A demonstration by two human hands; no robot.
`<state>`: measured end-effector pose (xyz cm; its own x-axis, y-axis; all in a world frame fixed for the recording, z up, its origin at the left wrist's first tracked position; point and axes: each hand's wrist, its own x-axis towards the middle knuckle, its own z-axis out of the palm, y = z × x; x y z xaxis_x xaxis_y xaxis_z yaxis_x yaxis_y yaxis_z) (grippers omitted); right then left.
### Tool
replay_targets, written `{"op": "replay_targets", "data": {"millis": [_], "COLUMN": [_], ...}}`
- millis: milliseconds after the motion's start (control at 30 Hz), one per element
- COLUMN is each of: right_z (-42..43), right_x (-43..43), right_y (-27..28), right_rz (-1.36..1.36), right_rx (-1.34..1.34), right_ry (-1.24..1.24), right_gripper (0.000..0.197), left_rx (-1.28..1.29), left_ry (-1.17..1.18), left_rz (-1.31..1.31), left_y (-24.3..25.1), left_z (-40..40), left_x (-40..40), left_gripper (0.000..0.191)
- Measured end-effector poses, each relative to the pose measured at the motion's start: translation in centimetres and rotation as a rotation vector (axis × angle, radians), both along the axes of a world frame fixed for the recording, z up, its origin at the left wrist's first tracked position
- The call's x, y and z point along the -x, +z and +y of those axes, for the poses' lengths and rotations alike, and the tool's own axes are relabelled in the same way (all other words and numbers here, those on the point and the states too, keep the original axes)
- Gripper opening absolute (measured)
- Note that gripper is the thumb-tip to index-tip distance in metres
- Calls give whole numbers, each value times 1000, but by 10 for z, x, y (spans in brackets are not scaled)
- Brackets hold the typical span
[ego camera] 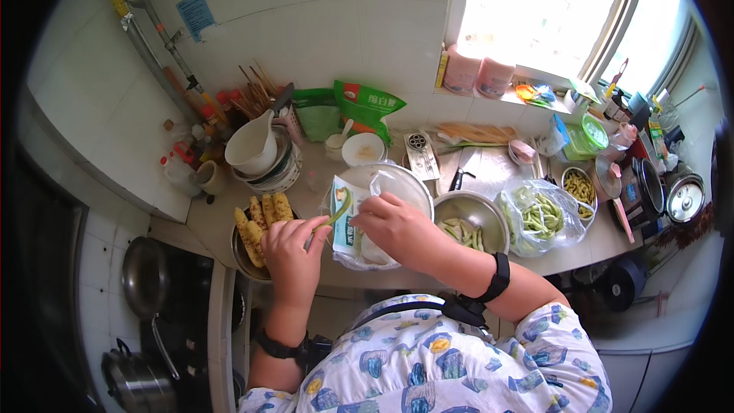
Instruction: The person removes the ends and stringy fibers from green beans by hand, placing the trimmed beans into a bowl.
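Note:
My left hand (pixel 292 252) holds a long green bean pod (pixel 344 206) between thumb and fingers, its upper end pointing up and to the right. My right hand (pixel 398 229) is just right of the pod, with its fingertips drawn together; whether they hold anything is hidden. Under both hands lies a printed plastic bag (pixel 344 241), in front of a large round pale container (pixel 421 189). To the right, broken bean pieces (pixel 471 238) rest in a steel bowl (pixel 498 221). Beyond it, an opened clear plastic bag (pixel 516 246) contains many whole green beans (pixel 542 218).
Corn cobs (pixel 279 206) fill a dark bowl at left. Stacked bowls (pixel 266 178) stand behind it. A knife (pixel 459 176) lies on a cutting board (pixel 493 169). At far right are a pot (pixel 648 186) and a pan lid (pixel 608 175). A stove with a frying pan (pixel 146 275) is lower left.

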<state>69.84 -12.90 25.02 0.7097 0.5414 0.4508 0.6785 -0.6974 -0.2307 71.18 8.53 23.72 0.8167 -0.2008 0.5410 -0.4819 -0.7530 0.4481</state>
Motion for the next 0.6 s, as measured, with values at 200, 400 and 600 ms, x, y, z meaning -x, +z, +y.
{"op": "replay_targets", "data": {"millis": [200, 400, 600], "right_z": [-4, -18, -35], "right_x": [-3, 8, 15], "right_y": [-5, -11, 2], "right_rz": [38, 119, 644], "right_rx": [12, -453, -1164], "right_ry": [-70, -99, -33], "right_gripper": [32, 9, 14], "left_rx": [-190, 57, 812], "left_ry": [-55, -216, -329], "left_rz": [-195, 128, 608], "left_y": [13, 13, -16], "left_z": [-30, -40, -59], "left_x": [8, 1, 3], "left_gripper": [15, 20, 21]}}
